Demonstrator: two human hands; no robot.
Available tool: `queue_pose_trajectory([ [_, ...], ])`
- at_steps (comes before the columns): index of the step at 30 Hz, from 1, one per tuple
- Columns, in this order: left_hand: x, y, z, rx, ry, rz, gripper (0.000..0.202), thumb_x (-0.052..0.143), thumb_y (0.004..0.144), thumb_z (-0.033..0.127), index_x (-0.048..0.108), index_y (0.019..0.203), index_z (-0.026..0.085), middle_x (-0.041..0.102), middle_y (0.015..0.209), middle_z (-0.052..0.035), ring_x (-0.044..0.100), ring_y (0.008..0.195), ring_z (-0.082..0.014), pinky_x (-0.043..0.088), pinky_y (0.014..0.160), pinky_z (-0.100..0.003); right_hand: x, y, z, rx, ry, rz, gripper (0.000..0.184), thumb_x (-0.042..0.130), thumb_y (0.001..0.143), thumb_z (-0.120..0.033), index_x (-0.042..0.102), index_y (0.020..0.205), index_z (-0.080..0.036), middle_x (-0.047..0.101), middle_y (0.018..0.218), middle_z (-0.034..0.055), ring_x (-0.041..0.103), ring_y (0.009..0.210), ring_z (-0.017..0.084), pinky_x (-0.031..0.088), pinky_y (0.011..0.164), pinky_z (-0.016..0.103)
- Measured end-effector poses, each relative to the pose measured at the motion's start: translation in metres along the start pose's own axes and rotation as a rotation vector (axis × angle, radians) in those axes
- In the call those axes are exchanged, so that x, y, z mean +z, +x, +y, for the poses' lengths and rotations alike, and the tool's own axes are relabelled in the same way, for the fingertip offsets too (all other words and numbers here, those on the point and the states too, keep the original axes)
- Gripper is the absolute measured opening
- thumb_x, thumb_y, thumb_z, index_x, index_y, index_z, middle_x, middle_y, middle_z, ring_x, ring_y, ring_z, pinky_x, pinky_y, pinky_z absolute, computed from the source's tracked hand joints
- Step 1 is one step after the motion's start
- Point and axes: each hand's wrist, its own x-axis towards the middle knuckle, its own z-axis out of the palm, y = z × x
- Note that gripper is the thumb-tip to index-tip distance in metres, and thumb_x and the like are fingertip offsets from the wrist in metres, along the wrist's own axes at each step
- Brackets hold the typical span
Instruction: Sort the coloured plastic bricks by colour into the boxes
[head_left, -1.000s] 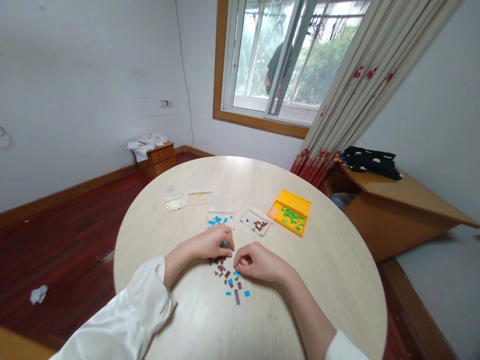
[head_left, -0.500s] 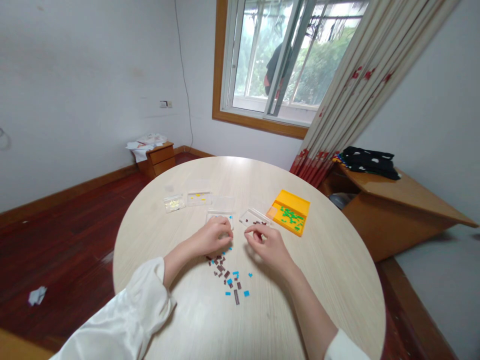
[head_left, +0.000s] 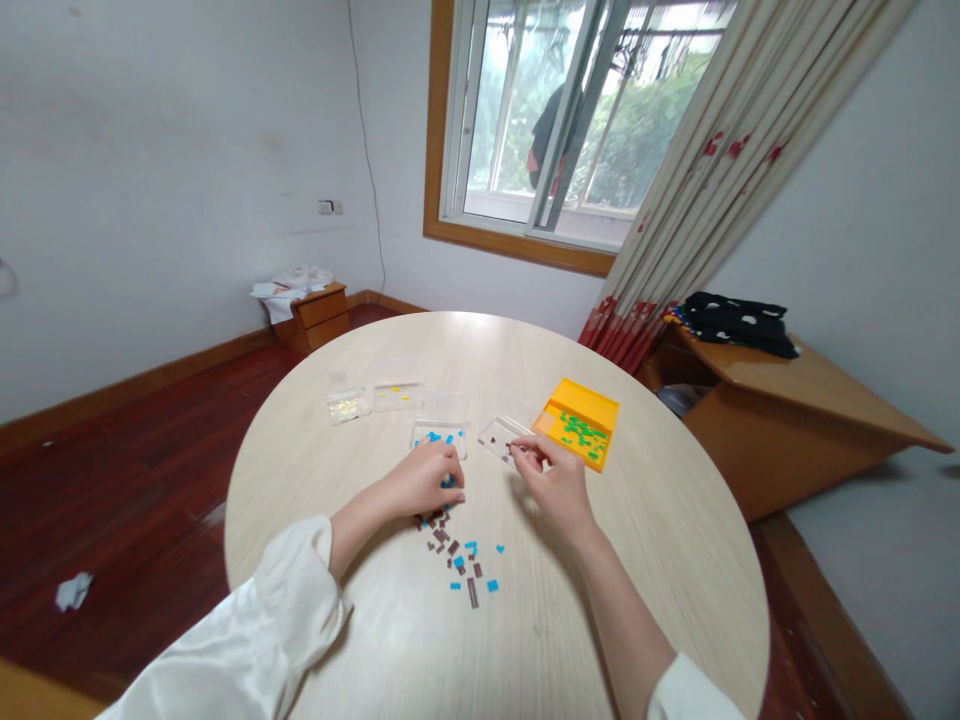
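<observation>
My left hand [head_left: 433, 478] is low over the table with its fingers curled, at the upper end of a loose pile of brown bricks [head_left: 441, 536] and blue bricks [head_left: 459, 563]. Small blue bits show at its fingers; whether it grips one I cannot make out. My right hand [head_left: 553, 482] has its fingertips pinched over the near right part of a clear box [head_left: 489, 440] with small brown bricks inside. What lies between those fingertips is too small to tell. Behind my left hand stands another clear box [head_left: 460, 452] holding blue bricks.
An open yellow case [head_left: 598, 402] with green bricks lies right of my right hand. Two more clear boxes stand at the back left, one with yellow pieces [head_left: 395, 391], one with pale pieces [head_left: 345, 408]. Everything rests on a round table [head_left: 480, 340].
My right hand has moved right, onto the clear box with brown bricks. My left hand has drawn back slightly towards the pile, uncovering the blue bricks in the box behind it.
</observation>
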Motion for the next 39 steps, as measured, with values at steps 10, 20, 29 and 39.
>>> queue_pose_trajectory([
  [10, 0.003, 0.0, 0.0, 0.029, -0.02, -0.037, 0.011, 0.058, 0.076, 0.014, 0.066, 0.069, 0.016, 0.062, 0.076, -0.0033, 0.055, 0.082, -0.018, 0.034, 0.076, -0.031, 0.0, 0.001, 0.004, 0.034, -0.013, 0.01, 0.025, 0.054, 0.075, -0.037, 0.066, 0.073, -0.015, 0.045, 0.049, -0.0039, 0.041, 0.048, 0.011, 0.035, 0.051, 0.023],
  [20, 0.005, 0.0, 0.001, 0.064, -0.026, -0.061, 0.011, 0.058, 0.078, 0.015, 0.067, 0.073, 0.016, 0.062, 0.08, -0.004, 0.055, 0.083, -0.0173, 0.034, 0.078, -0.03, 0.0, 0.002, 0.005, 0.025, -0.024, 0.016, 0.025, 0.053, 0.075, -0.037, 0.066, 0.072, -0.016, 0.045, 0.048, -0.004, 0.041, 0.047, 0.011, 0.033, 0.049, 0.023],
  [29, -0.008, 0.001, -0.008, -0.22, -0.012, 0.557, 0.013, 0.053, 0.083, 0.019, 0.066, 0.081, 0.019, 0.06, 0.086, -0.0038, 0.053, 0.09, -0.0196, 0.033, 0.083, -0.035, -0.002, 0.003, 0.011, 0.053, -0.082, 0.141, 0.029, 0.051, 0.076, -0.037, 0.069, 0.08, -0.015, 0.05, 0.052, -0.0019, 0.046, 0.051, 0.012, 0.038, 0.056, 0.024],
  [39, -0.009, 0.002, -0.016, -0.294, -0.025, 0.526, 0.018, 0.06, 0.079, 0.023, 0.066, 0.096, 0.019, 0.06, 0.088, -0.0036, 0.052, 0.093, -0.0209, 0.033, 0.084, -0.035, -0.002, 0.005, 0.016, 0.052, -0.112, 0.121, 0.041, 0.048, 0.077, -0.034, 0.067, 0.104, -0.009, 0.058, 0.061, 0.0022, 0.049, 0.056, 0.014, 0.041, 0.061, 0.027],
])
